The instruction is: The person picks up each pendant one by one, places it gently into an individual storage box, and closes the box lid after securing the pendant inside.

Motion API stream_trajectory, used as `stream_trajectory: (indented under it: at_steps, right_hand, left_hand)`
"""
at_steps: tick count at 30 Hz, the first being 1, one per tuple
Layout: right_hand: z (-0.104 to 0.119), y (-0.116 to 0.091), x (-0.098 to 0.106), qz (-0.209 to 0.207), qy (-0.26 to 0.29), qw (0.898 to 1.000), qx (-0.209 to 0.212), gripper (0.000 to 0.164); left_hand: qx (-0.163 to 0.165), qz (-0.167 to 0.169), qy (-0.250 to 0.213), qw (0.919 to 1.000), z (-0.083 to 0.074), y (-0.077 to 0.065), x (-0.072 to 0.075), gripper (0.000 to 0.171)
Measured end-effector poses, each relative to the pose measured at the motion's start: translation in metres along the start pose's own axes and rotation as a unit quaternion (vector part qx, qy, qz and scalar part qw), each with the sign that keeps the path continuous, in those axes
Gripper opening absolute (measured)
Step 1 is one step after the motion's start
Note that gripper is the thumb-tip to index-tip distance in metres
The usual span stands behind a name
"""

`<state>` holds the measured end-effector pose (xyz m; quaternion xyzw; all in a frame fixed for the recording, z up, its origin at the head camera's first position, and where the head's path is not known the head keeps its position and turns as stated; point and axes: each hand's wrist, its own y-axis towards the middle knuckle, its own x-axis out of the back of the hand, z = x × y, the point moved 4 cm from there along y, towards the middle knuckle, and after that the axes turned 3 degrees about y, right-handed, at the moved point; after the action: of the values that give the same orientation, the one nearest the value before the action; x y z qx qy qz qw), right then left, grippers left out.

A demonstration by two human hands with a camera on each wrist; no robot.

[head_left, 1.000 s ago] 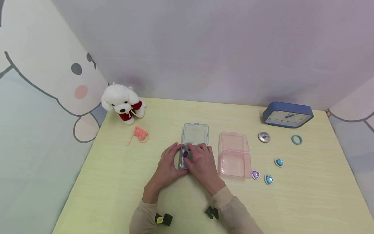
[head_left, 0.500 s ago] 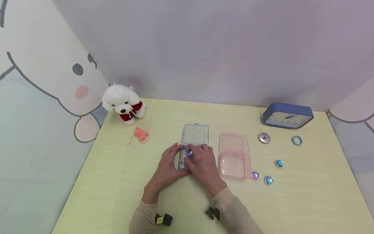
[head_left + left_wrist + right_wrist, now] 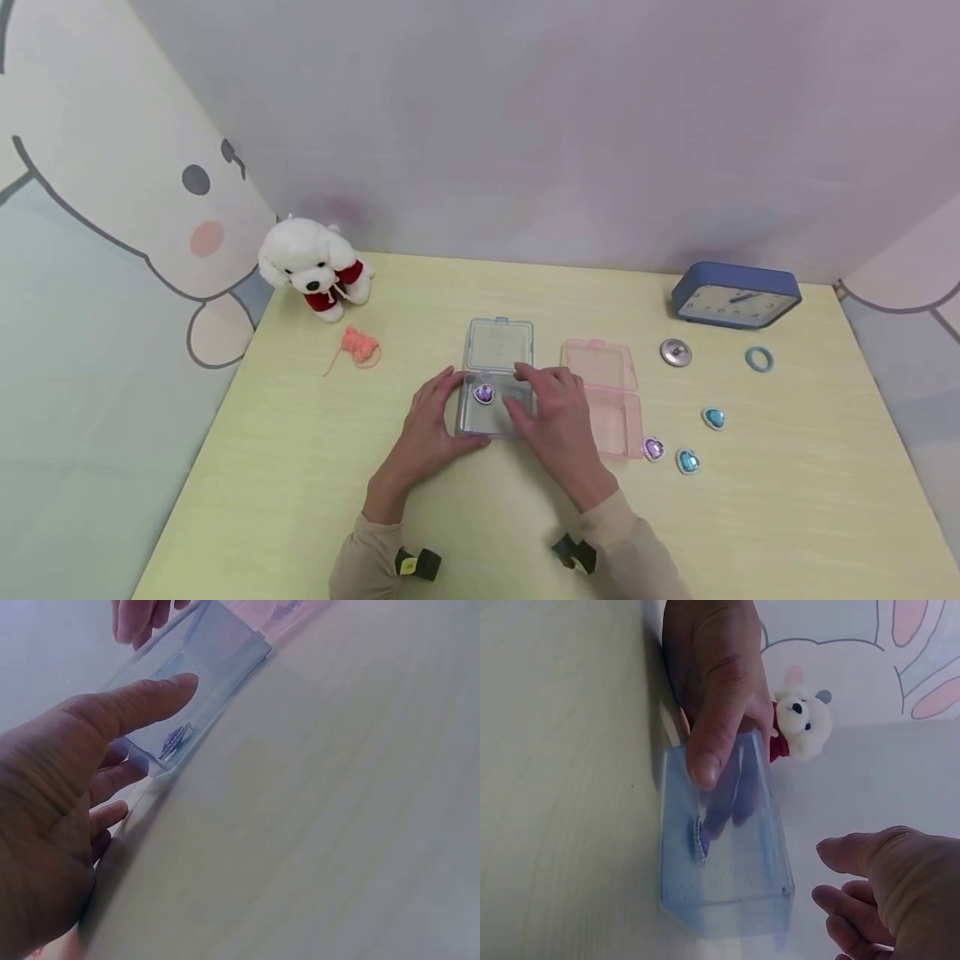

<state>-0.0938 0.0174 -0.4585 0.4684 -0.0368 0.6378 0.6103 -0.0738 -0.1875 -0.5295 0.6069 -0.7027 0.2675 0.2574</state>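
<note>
A clear bluish plastic box (image 3: 487, 423) stands with its hinged lid (image 3: 501, 344) laid back behind it. Inside, toward the left, lies a purple heart-shaped gem (image 3: 483, 394) with a beaded silvery rim. My left hand (image 3: 432, 427) grips the box at its left end, thumb along the front wall and fingers at the far side; the left wrist view shows the thumb (image 3: 161, 701) across that wall. Over the box's right end is my right hand (image 3: 558, 421), holding nothing, its thumb and index finger apart. In the right wrist view this hand (image 3: 900, 892) is just off the box.
An open pink box (image 3: 618, 425) stands right of the blue one, partly behind my right hand. Farther right lie another purple heart gem (image 3: 654, 449), two blue ones (image 3: 687, 461), a metal lid (image 3: 676, 352), a blue ring (image 3: 760, 359) and a clock (image 3: 737, 296). Yarn (image 3: 360, 343) and a plush dog (image 3: 315, 267) are left.
My right hand has let go of the purple heart gem and moved right. The gem now lies face up inside the blue box. My left hand has stayed on the box.
</note>
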Motion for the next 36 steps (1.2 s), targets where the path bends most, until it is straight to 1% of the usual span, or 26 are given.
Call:
stream_trajectory:
  at_steps: [7, 11, 16, 18, 21, 24, 30, 36]
  right_hand:
    - [-0.013, -0.011, 0.026, -0.013, -0.001, 1.0, -0.023, 0.049]
    - [-0.024, -0.024, 0.045, -0.028, -0.004, 0.998, -0.047, 0.05]
    - [-0.038, -0.047, 0.068, -0.068, -0.006, 0.996, -0.064, 0.049]
    - [-0.043, -0.055, 0.077, -0.093, -0.015, 0.993, -0.071, 0.048]
    - [-0.052, -0.067, 0.088, -0.122, -0.024, 0.988, -0.094, 0.047]
    - [-0.06, -0.076, 0.095, -0.135, -0.031, 0.983, -0.117, 0.047]
    - [-0.075, -0.089, 0.102, -0.136, -0.04, 0.977, -0.158, 0.045]
    - [-0.081, -0.099, 0.111, -0.138, -0.043, 0.97, -0.197, 0.046]
  left_hand:
    - [-0.001, -0.004, -0.007, 1.0, -0.001, 0.0, 0.0, 0.098]
    - [0.0, -0.001, -0.008, 1.0, 0.0, 0.0, -0.002, 0.098]
    - [-0.006, -0.003, -0.009, 0.9999, 0.0, 0.0, -0.003, 0.098]
    - [-0.009, -0.005, -0.009, 0.9999, 0.0, 0.0, -0.002, 0.098]
    - [-0.005, -0.006, -0.008, 0.9999, 0.001, 0.0, -0.001, 0.097]
    - [-0.003, -0.008, -0.013, 0.9999, 0.002, -0.001, -0.001, 0.097]
    - [0.001, -0.007, -0.021, 0.9998, 0.003, -0.002, -0.001, 0.097]
    - [-0.002, -0.005, -0.023, 0.9997, 0.001, -0.001, -0.001, 0.097]
